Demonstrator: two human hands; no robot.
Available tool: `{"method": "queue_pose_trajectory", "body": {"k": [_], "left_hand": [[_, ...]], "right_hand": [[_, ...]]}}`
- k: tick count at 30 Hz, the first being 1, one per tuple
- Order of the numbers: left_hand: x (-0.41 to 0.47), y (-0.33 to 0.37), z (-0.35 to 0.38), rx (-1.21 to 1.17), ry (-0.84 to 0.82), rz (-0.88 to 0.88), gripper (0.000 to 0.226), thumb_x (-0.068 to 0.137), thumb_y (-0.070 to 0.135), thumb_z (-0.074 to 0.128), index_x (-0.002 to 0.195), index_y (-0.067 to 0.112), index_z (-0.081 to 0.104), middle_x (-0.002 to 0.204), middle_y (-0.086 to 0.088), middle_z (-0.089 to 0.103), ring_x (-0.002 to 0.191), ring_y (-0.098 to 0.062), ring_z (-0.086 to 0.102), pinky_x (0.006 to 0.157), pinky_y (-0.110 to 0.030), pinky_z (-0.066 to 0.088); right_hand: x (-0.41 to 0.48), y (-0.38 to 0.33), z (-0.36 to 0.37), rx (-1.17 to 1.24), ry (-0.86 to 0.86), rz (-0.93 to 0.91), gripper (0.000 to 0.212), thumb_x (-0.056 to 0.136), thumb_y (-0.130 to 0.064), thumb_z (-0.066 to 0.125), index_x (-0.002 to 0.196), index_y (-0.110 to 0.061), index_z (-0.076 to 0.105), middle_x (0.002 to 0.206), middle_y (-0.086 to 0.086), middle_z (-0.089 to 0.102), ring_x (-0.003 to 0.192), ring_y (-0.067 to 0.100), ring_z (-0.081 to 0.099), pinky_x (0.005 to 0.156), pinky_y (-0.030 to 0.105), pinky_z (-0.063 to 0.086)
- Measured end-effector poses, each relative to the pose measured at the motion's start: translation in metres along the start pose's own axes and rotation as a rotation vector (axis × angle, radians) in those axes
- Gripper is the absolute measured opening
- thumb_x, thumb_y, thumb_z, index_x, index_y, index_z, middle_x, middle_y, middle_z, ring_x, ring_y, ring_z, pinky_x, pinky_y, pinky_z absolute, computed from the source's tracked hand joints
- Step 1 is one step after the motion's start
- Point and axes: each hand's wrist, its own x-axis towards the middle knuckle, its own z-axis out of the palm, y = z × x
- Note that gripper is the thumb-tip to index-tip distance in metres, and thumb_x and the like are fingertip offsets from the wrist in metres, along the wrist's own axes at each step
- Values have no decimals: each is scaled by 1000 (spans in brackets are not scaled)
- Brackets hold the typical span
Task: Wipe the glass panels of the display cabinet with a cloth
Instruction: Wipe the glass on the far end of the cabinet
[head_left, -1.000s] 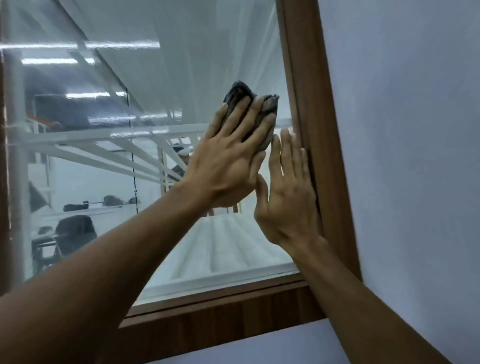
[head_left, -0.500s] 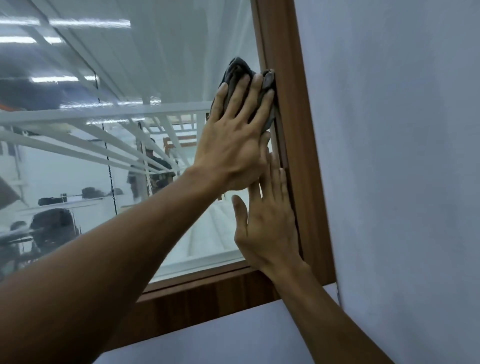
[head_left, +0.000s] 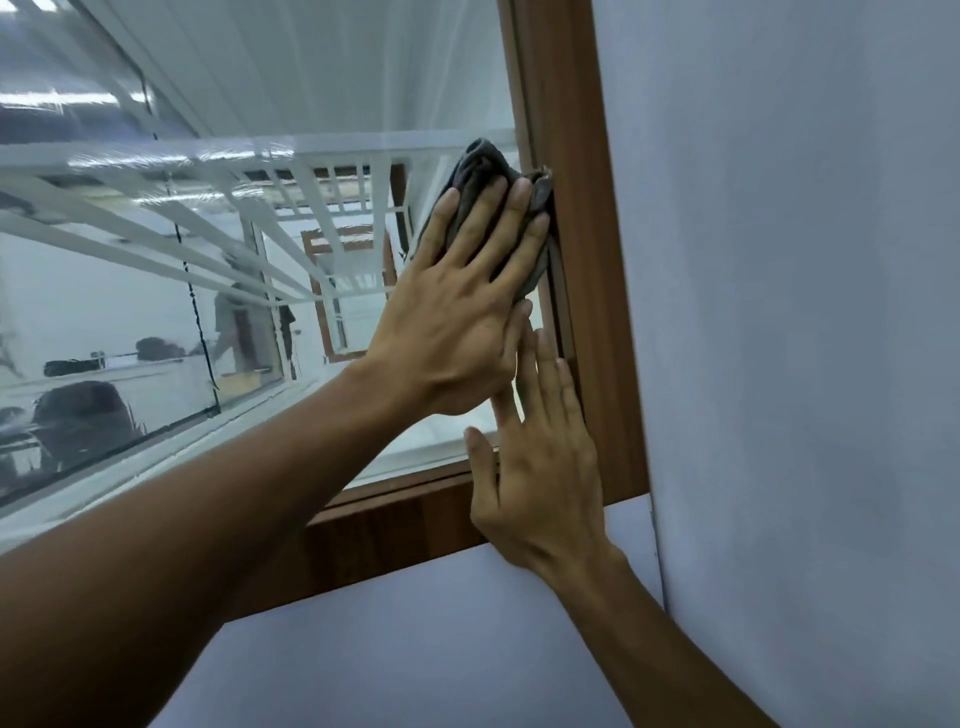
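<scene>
A dark grey cloth is bunched against the glass panel at its right edge, where it meets the brown wooden frame. My left hand lies flat on the cloth with fingers spread, pressing it to the glass. Just below it, my right hand rests flat and empty across the panel's lower right corner and the frame, its fingertips touching the heel of my left hand.
Pale walls lie to the right and below the frame. The glass reflects ceiling lights, white railings and a room with dark chairs. The frame's bottom rail runs under my left forearm.
My left hand has slid the cloth right, from mid-glass to the frame edge, and it stays there. My right hand sits lower against the corner. The view has shifted right.
</scene>
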Motion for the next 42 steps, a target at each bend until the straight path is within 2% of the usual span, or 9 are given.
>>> {"method": "queue_pose_trajectory", "body": {"k": [4, 9, 13, 21, 26, 28, 33, 38, 42], "left_hand": [[-12, 5, 3, 3, -15, 51, 67, 104, 39, 21, 165, 12, 10, 173, -13, 1, 160, -29, -4, 130, -51, -1], [-30, 9, 5, 12, -47, 101, 67, 104, 39, 23, 165, 12, 11, 172, -15, 1, 160, -31, -4, 129, -53, 2], [-46, 17, 7, -38, -92, 160, 67, 105, 40, 24, 165, 13, 13, 173, -12, 1, 160, -28, -4, 130, -51, 3], [-74, 17, 3, -232, -238, 384, 60, 107, 37, 22, 164, 19, 23, 172, -2, 12, 160, -19, -1, 130, -43, -1], [-69, 3, 0, -314, -289, 508, 58, 106, 34, 30, 163, 23, 27, 170, 3, 19, 160, -13, 4, 129, -37, -3], [-66, 9, 3, -288, -255, 488, 60, 104, 30, 36, 163, 21, 27, 170, 0, 21, 159, -16, 8, 129, -36, -3], [-66, 14, -2, -457, -399, 477, 58, 104, 27, 34, 162, 26, 30, 169, 6, 20, 159, -9, 3, 128, -29, -12], [-77, -10, -5, -307, -361, 531, 55, 108, 36, 20, 163, 28, 24, 170, 5, 17, 159, -12, 2, 128, -34, -7], [-88, -27, -7, -158, -252, 439, 55, 111, 39, 18, 164, 26, 18, 171, 0, 16, 160, -16, 5, 130, -40, 1]], "right_hand": [[-28, -2, 2, 20, 62, 55, 74, 103, -48, 37, 161, -4, 22, 171, 12, 13, 160, 25, 6, 130, 43, 13], [-36, -4, 2, -88, 156, 285, 102, 94, -66, 42, 160, 6, 12, 171, 21, 3, 159, 33, -2, 128, 57, 4], [-38, 1, -1, -55, 147, 251, 108, 91, -69, 48, 159, 7, 14, 170, 21, 7, 160, 32, 2, 128, 56, 10], [-43, 20, -7, -51, 118, 185, 102, 96, -72, 37, 159, 6, 18, 170, 20, 11, 160, 31, 7, 129, 52, 12], [-48, 26, -9, -75, 123, 188, 107, 92, -73, 46, 159, 5, 19, 170, 19, 13, 160, 29, 7, 129, 52, 14], [-48, 26, -8, -68, 127, 194, 106, 91, -72, 47, 159, 5, 19, 170, 19, 13, 160, 29, 7, 129, 51, 14], [-49, 24, -9, -49, 132, 177, 105, 92, -68, 50, 158, 8, 19, 169, 22, 14, 159, 32, 8, 129, 53, 14], [-41, 9, -5, -106, 113, 202, 95, 96, -57, 46, 158, 9, 16, 168, 27, 8, 159, 38, 3, 125, 63, 11], [-34, 1, -2, -171, 100, 181, 84, 99, -51, 37, 160, 3, 16, 168, 27, 6, 158, 41, 1, 122, 70, 6]]}}
